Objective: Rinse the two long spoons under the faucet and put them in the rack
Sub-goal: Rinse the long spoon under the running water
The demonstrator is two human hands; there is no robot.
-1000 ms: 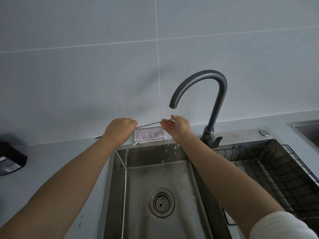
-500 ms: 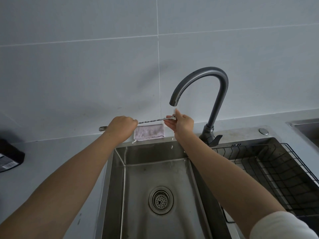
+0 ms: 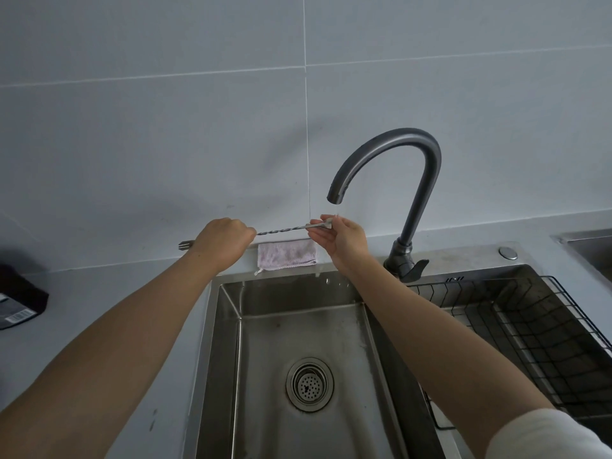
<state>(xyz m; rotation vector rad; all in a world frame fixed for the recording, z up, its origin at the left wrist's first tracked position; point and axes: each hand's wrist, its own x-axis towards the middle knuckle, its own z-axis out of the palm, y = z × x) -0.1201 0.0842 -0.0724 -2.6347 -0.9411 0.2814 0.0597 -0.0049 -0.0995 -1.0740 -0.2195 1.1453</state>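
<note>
The left hand (image 3: 223, 241) grips the twisted spoon shaft (image 3: 281, 230) and hides a stretch of it. The right hand (image 3: 341, 238) pinches and covers the end under the faucet (image 3: 427, 160), so whether one spoon or two is held cannot be told. The wire rack (image 3: 546, 326) is cut off by the right edge and partly hidden behind the right forearm (image 3: 430, 332); the dark box (image 3: 20, 293) at the left is cut by the left edge, its label (image 3: 16, 316) too small to read, and the sink (image 3: 298, 313) runs out of the bottom edge.

text: none legible | black box (image 3: 23, 293): barcode label (image 3: 15, 317), digits too small to read
</note>
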